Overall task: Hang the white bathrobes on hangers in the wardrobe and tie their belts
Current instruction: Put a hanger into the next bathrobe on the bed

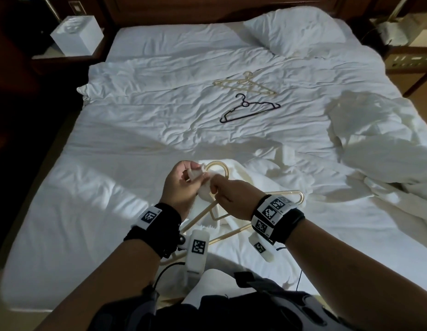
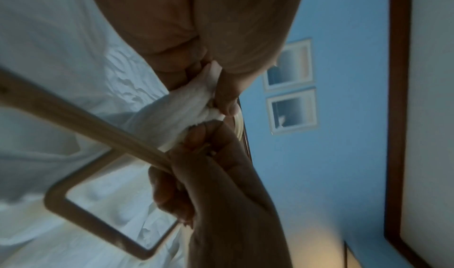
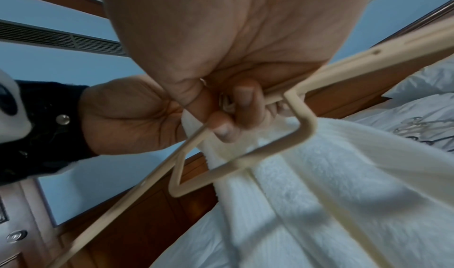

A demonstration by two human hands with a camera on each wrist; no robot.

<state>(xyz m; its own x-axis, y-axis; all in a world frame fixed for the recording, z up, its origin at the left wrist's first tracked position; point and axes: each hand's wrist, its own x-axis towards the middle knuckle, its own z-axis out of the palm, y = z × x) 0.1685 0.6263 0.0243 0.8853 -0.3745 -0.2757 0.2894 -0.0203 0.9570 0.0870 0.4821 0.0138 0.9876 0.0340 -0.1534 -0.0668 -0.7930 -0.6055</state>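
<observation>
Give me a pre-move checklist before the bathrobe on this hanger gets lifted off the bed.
1. Left hand pinches the bathrobe fabric at the neck: ok.
2. Right hand grips the beige hanger at its neck: ok.
3. Bathrobe seated on both hanger shoulders: cannot tell.
4. Hook free of fabric: ok.
5. Belt tied: cannot tell, no belt visible.
6. Spare black hanger lies apart from the bathrobe: ok.

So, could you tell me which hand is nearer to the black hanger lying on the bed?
Right. The right hand is below the black hanger, slightly left of it; the left hand is further left.
</observation>
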